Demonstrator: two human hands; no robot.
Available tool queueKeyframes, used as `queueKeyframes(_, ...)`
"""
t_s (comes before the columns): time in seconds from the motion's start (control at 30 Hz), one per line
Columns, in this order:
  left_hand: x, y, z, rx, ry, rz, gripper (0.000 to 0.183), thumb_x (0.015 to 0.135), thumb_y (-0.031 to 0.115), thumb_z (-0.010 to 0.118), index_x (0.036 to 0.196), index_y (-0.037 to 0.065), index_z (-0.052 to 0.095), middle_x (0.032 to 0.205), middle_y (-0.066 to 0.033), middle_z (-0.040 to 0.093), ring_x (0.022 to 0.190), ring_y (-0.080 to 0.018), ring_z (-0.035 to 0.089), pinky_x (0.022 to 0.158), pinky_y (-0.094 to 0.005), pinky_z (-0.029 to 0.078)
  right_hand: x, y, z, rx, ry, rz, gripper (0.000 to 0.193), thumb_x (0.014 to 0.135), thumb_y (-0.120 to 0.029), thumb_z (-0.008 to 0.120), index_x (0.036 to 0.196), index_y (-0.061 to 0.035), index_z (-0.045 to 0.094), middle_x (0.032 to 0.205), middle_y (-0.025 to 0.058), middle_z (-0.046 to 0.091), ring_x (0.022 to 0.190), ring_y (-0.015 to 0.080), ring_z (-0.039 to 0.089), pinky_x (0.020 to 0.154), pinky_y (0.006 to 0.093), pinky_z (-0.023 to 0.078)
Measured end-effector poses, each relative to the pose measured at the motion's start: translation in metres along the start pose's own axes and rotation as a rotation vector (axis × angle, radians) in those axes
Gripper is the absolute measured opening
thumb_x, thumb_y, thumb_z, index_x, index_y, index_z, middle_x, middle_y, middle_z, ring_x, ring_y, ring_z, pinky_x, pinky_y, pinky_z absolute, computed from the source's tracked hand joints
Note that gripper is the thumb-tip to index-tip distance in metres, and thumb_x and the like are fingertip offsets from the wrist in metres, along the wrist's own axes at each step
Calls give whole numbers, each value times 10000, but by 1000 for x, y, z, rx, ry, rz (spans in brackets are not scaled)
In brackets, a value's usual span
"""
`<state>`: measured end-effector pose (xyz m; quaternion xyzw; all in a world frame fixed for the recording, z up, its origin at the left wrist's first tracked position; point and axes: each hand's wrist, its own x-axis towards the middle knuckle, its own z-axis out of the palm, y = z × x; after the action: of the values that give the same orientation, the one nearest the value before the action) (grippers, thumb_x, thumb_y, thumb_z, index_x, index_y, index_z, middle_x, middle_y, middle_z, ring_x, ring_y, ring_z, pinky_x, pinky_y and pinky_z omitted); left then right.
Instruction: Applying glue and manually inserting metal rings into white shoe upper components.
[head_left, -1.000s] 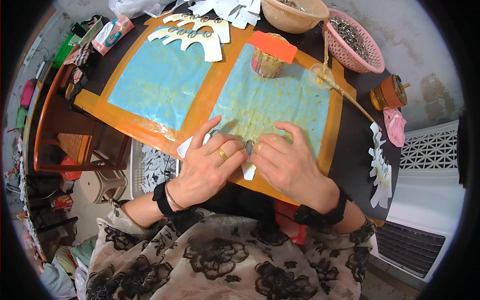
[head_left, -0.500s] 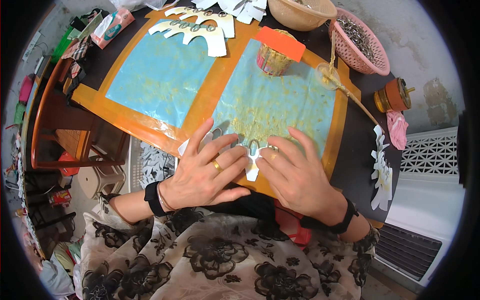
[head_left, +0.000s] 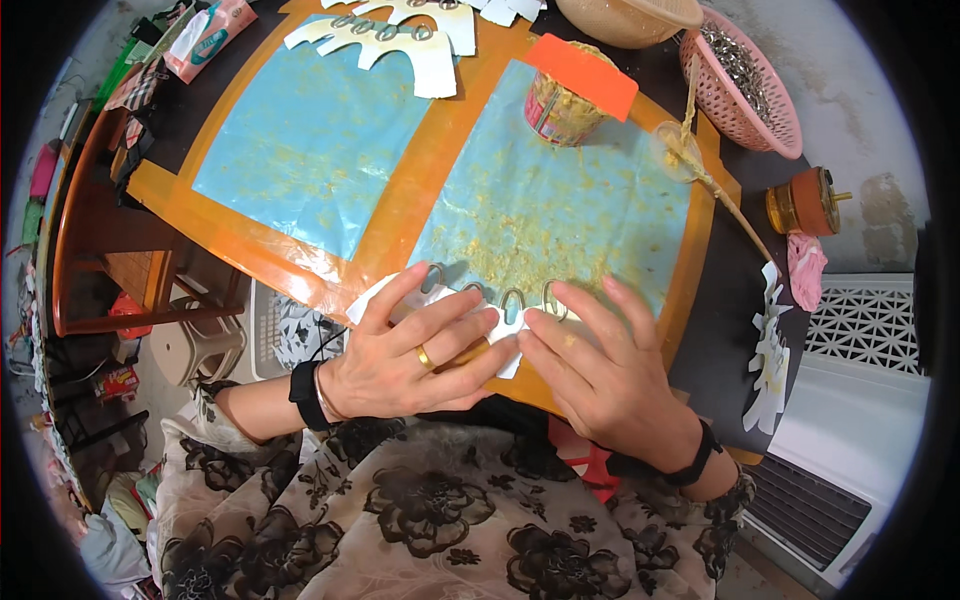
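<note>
A white cut-out piece (head_left: 510, 366) with a row of metal loops (head_left: 512, 303) along its far side lies at the table's near edge. My left hand (head_left: 420, 350) bends its fingers over the left and middle of the piece, tips pressed on it, a gold ring on one finger. On the other side my right hand (head_left: 610, 375) pinches the piece beside the rightmost loops, its index finger and the one beside it stretched higher. Both thumbs are mostly hidden. Much of the piece is covered by my hands.
Blue sheets (head_left: 300, 150) smeared with yellow paste are taped to the table. A paste tub (head_left: 562, 105) with an orange-red flat piece stands ahead, near a stick (head_left: 725, 205). Finished-looking white pieces (head_left: 400, 62) lie far left. A pink basket (head_left: 780, 125) of metal parts and a brown jar (head_left: 805, 202) stand right.
My view has shifted slightly. My right hand has moved a little away from the middle, baring more of the rightmost loop. The left thumb has drawn in beneath the fingers.
</note>
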<state>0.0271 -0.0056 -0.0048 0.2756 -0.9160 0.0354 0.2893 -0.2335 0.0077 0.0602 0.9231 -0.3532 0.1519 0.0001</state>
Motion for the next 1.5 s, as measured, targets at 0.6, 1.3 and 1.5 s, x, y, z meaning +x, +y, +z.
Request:
queueKeyframes(0.6, 9, 2, -3, -67, 4, -68, 363, 939, 556, 651, 1104, 256, 769, 1183, -22, 614, 1206, -251, 613, 1206, -646, 343, 14, 17, -7, 267, 5, 54, 208, 836, -121, 748, 1021, -33, 716, 1242, 121, 616, 1296, 359, 556, 1131, 550, 409)
queueKeyframes(1.3, -8, 0, 7, 170, 170, 59, 463, 979, 578, 616, 1302, 273, 746, 1188, 43, 585, 1175, -185, 517, 1173, -488, 369, 38, 3, -5, 742, -131, 498, 222, 860, -98, 748, 1033, -77, 609, 966, 64, 601, 1065, 288, 589, 972, 430, 401)
queueKeyframes(1.5, 3, 3, -7, -70, 213, -33, 470, 942, 464, 704, 1316, 180, 709, 1228, 20, 648, 1228, -201, 536, 1155, -479, 404, 43, 14, -15, 479, 63, 247, 192, 893, -27, 732, 1027, -52, 597, 983, 56, 656, 985, 216, 631, 851, 361, 491)
